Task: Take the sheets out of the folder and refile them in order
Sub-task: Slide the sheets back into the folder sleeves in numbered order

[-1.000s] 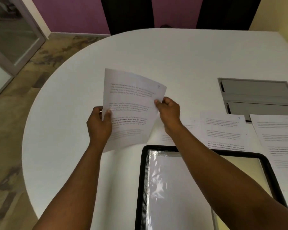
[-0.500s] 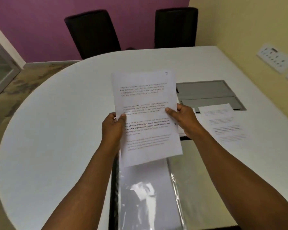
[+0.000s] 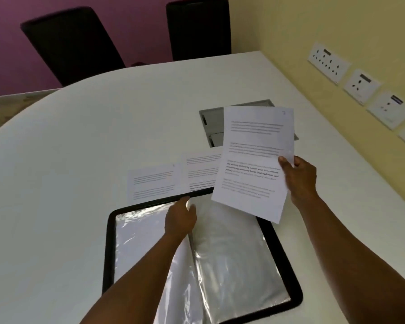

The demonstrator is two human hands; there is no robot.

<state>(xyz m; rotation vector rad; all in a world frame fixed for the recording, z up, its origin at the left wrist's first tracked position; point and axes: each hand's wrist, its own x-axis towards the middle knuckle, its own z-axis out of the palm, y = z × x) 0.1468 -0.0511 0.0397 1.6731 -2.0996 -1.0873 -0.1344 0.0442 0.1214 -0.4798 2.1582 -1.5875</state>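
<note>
An open black folder (image 3: 110, 242) with shiny clear sleeves lies on the white table right in front of me. My right hand (image 3: 299, 176) pinches a printed sheet (image 3: 253, 160) by its right edge and holds it in the air above the folder's far right corner. My left hand (image 3: 180, 218) rests near the top of the folder's spine, fingers on the sleeves; whether it pinches one I cannot tell. Two more printed sheets (image 3: 154, 181) (image 3: 202, 171) lie flat on the table just beyond the folder, the right one partly hidden by the held sheet.
A grey cable hatch (image 3: 212, 122) is set into the table (image 3: 80, 148) behind the held sheet. Two black chairs (image 3: 75, 43) (image 3: 198, 26) stand at the far edge. Wall sockets (image 3: 327, 61) line the yellow wall at right.
My left hand has let go of the sheet and dropped onto the folder. My right hand alone has carried the sheet to the right. The view has swung to show more of the folder.
</note>
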